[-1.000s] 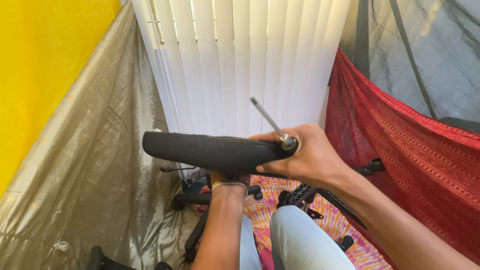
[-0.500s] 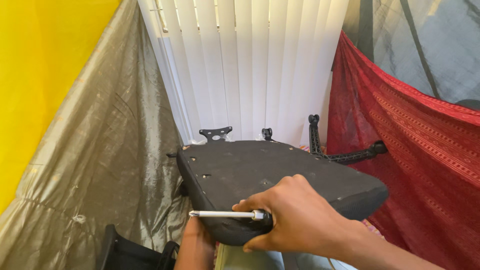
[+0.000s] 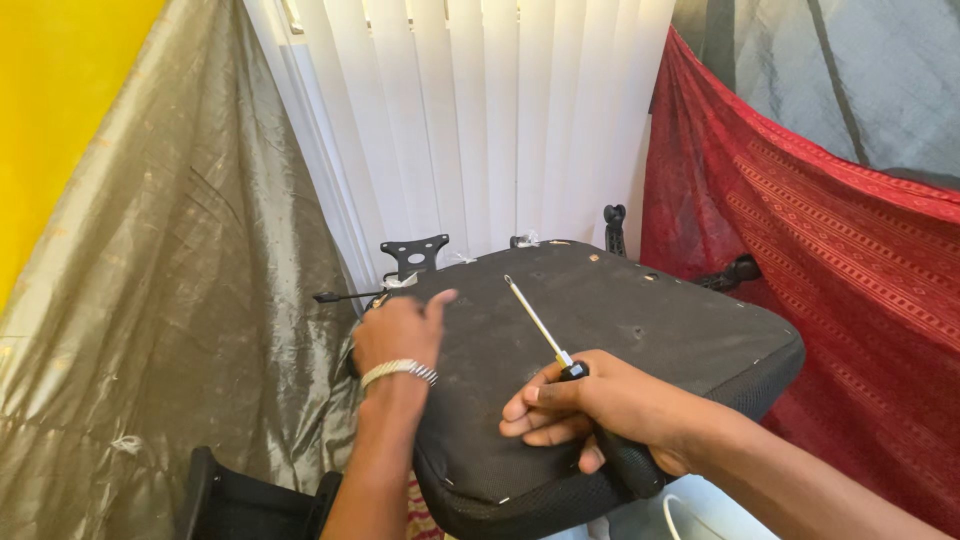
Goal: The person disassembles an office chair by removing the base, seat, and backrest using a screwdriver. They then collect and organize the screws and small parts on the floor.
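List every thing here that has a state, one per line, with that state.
seat cushion: underside up, tilted
screwdriver: gripped, shaft lying over the cushion
right hand: closed on the screwdriver handle
left hand: open, resting on the cushion's left edge
vertical blinds: closed

No packages, labels, signs or screens in view; nothing printed shows on the cloth hangings, the blinds or the upturned seat base
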